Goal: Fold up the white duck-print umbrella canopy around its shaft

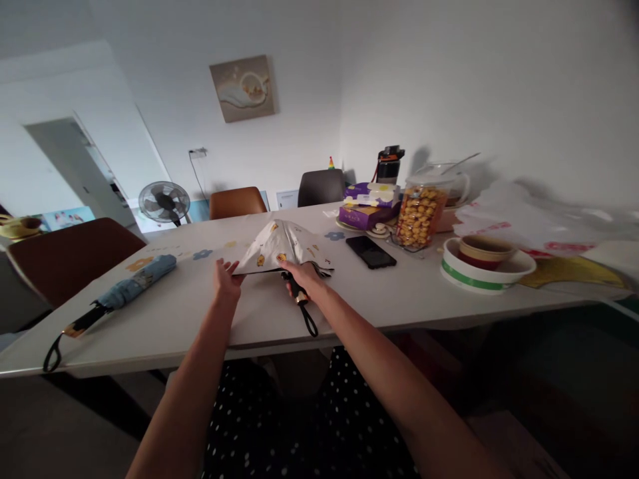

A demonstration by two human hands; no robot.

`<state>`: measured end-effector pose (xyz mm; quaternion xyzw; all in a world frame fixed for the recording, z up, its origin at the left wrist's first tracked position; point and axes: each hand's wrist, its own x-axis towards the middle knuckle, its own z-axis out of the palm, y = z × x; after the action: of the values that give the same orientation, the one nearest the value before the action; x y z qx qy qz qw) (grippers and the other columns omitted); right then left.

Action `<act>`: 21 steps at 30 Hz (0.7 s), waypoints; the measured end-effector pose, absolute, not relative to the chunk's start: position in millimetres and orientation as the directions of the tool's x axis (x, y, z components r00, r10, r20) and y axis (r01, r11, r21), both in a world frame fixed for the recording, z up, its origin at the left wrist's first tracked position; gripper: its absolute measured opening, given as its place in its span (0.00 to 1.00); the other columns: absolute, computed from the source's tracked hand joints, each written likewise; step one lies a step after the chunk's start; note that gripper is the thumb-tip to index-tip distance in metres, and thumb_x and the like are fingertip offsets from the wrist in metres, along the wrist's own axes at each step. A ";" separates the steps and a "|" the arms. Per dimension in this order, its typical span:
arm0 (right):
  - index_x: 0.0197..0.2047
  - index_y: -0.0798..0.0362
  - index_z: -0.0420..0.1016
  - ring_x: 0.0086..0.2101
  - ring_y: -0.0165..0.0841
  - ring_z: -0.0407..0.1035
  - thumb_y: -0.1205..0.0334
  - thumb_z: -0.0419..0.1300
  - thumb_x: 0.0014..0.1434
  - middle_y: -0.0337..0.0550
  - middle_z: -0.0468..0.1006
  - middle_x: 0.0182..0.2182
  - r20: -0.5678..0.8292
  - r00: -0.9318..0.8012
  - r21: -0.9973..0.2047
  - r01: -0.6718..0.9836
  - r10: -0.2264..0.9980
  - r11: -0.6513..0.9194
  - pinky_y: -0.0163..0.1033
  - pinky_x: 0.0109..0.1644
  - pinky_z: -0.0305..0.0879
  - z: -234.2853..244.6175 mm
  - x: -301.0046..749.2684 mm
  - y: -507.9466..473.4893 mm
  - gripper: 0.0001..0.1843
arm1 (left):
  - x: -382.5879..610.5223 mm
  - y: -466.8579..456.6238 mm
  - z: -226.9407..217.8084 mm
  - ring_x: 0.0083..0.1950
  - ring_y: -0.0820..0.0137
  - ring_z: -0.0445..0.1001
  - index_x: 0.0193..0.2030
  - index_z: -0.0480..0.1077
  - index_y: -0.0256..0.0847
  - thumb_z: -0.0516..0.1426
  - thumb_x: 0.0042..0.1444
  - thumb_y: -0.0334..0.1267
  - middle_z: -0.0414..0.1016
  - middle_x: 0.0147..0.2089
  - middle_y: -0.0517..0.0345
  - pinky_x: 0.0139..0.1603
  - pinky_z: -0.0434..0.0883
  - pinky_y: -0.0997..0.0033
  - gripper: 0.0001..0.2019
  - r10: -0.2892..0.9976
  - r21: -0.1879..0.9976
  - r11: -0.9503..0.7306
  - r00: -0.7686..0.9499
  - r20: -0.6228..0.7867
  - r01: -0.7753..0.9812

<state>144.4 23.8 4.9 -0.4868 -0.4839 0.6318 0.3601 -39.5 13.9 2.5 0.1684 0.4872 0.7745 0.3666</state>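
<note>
While both of my arms reach out over the near edge of the desk point(399, 293), my hands work on a pale umbrella point(279, 246) with small yellow prints, which lies half collapsed near the middle of the desk, its canopy peaked like a little tent. My left hand point(225, 279) is spread open, fingers loose, and rests against the canopy's lower left edge without gripping it. My right hand point(304, 274) is closed around the umbrella's dark handle point(298, 293) just below the canopy; the black wrist strap point(310, 324) trails from it toward the desk edge. Well to the left lies a second, blue umbrella point(132, 286), folded and wrapped, its own strap hanging over the edge. Just right of the pale umbrella a black phone point(370, 251) lies flat. Beyond it stands a clear jar of yellow snacks point(420, 214), with a purple box point(367, 211) beside it. Farther right sits a white bowl with a green band point(486, 269), a smaller red bowl point(485, 251) inside it.
</note>
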 end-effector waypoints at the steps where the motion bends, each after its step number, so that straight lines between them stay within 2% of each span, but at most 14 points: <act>1: 0.26 0.56 0.66 0.09 0.31 0.60 0.49 0.62 0.51 0.39 0.66 0.10 -0.257 -0.264 -0.966 0.034 0.930 -0.258 0.33 0.09 0.58 4.9 144.5 23.4 0.18 | -40.1 15.7 1.5 0.31 0.72 0.70 0.33 0.61 0.41 0.53 0.50 0.43 0.64 0.33 0.58 0.27 0.70 0.73 0.09 0.730 0.901 -0.183 -0.668 -0.143 -0.393; 3: 0.26 0.56 0.67 0.09 0.31 0.60 0.50 0.62 0.50 0.39 0.66 0.10 -0.232 -0.262 -0.973 0.059 0.937 -0.225 0.33 0.09 0.56 4.2 144.6 23.1 0.17 | -39.2 18.2 0.0 0.29 0.72 0.70 0.34 0.64 0.39 0.57 0.48 0.41 0.66 0.32 0.57 0.25 0.69 0.74 0.10 0.729 0.947 -0.062 -0.662 -0.173 -0.315; 6: 0.27 0.57 0.67 0.09 0.31 0.60 0.50 0.62 0.51 0.38 0.65 0.09 -0.196 -0.266 -0.981 0.062 0.944 -0.186 0.33 0.08 0.56 2.6 144.8 23.9 0.17 | -38.7 19.2 -0.6 0.27 0.71 0.70 0.34 0.67 0.37 0.60 0.46 0.40 0.69 0.31 0.55 0.22 0.68 0.74 0.11 0.782 0.984 0.032 -0.609 -0.134 -0.176; 10: 0.26 0.57 0.66 0.08 0.31 0.60 0.50 0.62 0.51 0.38 0.65 0.09 -0.177 -0.252 -0.984 0.060 0.951 -0.167 0.33 0.08 0.57 3.3 146.1 25.1 0.17 | -46.7 19.3 -1.3 0.23 0.72 0.69 0.33 0.68 0.35 0.60 0.45 0.42 0.70 0.28 0.55 0.20 0.67 0.74 0.13 0.777 0.982 0.097 -0.603 -0.177 -0.164; 14: 0.24 0.57 0.66 0.08 0.30 0.60 0.49 0.62 0.50 0.39 0.66 0.09 -0.157 -0.295 -0.987 0.059 0.943 -0.146 0.32 0.09 0.57 7.4 147.8 22.7 0.19 | -54.5 21.4 -3.4 0.21 0.72 0.69 0.32 0.70 0.34 0.62 0.42 0.45 0.71 0.24 0.56 0.20 0.67 0.74 0.16 0.800 0.972 0.088 -0.566 -0.199 -0.218; 17: 0.23 0.57 0.65 0.08 0.29 0.60 0.49 0.63 0.50 0.39 0.66 0.09 -0.155 -0.354 -0.988 0.067 0.922 -0.141 0.31 0.09 0.58 9.1 148.8 19.5 0.20 | -56.2 22.9 -5.7 0.24 0.67 0.72 0.34 0.72 0.33 0.64 0.39 0.46 0.73 0.27 0.52 0.23 0.70 0.69 0.19 0.839 0.960 0.069 -0.505 -0.203 -0.272; 21: 0.24 0.57 0.65 0.09 0.29 0.60 0.48 0.64 0.48 0.38 0.66 0.09 -0.103 -0.436 -0.994 0.066 0.894 -0.083 0.31 0.09 0.57 7.6 149.6 16.8 0.20 | -56.4 22.9 -8.3 0.24 0.69 0.71 0.34 0.72 0.34 0.63 0.40 0.40 0.73 0.27 0.55 0.25 0.69 0.70 0.15 0.857 0.960 -0.040 -0.504 -0.109 -0.276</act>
<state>149.6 16.8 7.6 -0.4090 -0.5865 0.6116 0.3386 -56.4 22.9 -8.3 0.2644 0.5495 0.6708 0.4221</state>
